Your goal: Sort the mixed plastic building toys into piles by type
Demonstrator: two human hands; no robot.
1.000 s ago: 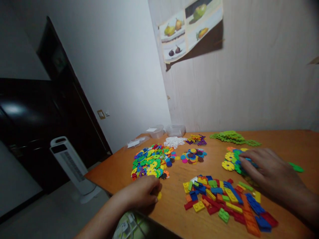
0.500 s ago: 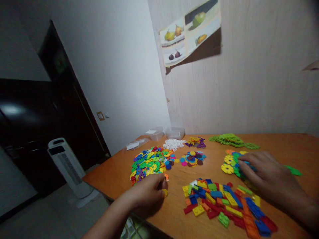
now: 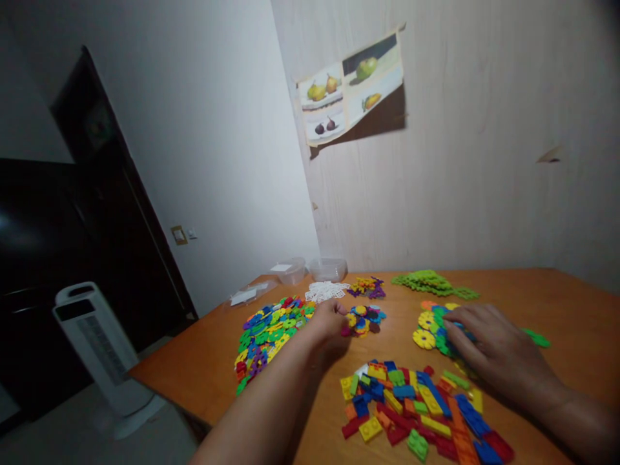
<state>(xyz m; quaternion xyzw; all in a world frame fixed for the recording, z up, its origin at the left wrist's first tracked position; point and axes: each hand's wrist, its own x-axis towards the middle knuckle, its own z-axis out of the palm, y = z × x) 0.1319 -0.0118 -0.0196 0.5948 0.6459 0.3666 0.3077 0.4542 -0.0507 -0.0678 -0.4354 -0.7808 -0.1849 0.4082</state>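
Observation:
My left hand (image 3: 330,323) reaches to the small pile of round discs (image 3: 372,318) at mid-table. Its fingers are pinched, with a small yellow disc (image 3: 351,320) at the tips. Left of that forearm spreads the large pile of colourful flower-shaped discs (image 3: 271,326), partly covered by it. On the right, my right hand (image 3: 489,342) rests palm down, fingers loosely bent, over a group of larger flower discs (image 3: 426,329) in yellow, green, blue and orange. It hides part of them, and I see nothing gripped there. Toward the front lie building bricks (image 3: 411,407) between my forearms.
Along the back are clear plastic tubs (image 3: 328,270), a labelled clear bag or lid (image 3: 245,296), white lattice pieces (image 3: 325,291), yellow and purple pieces (image 3: 367,287) and lime-green pieces (image 3: 426,283). A green piece (image 3: 537,338) lies right. A white tower fan (image 3: 97,349) stands on the floor.
My left hand has moved forward and right from the near edge of the large pile to the small disc pile. My right hand stays over the flower discs. The view has shifted slightly.

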